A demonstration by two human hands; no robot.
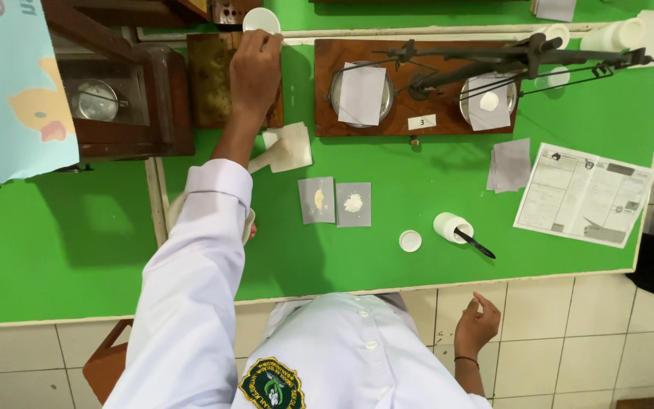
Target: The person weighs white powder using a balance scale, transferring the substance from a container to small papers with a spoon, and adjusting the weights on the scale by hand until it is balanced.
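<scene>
Head view: the left hand (255,70) reaches far out over the green table (77,242), its fingers closed round the rim of a small white round container (261,18) that stands at the far edge, left of the wooden balance (418,87). The container shows its round top to the camera; whether it is a lid or an open cup cannot be told. The white-sleeved forearm runs with its long axis from the near edge up toward the container.

The right hand (476,327) hangs off the table's near edge, below and right of the balance, fingers loosely curled and holding nothing.

The balance's left pan (361,95) carries a bare square of paper; its right pan (490,102) carries a paper with a small white heap. In front of the balance lie two grey paper squares, one (316,200) with a yellowish bit of powder, the other (353,204) with white powder. Nearer and to the right stands an open white jar (450,226) with a dark spatula (475,243) sticking out of it (handle pointing right), and its white lid (410,241) lies just beside. A printed sheet (580,195) lies right of the balance, a stack of blank papers (510,164) just below it.

Left of the balance, by the reaching hand, stands a glass-fronted wooden case (123,98).
</scene>
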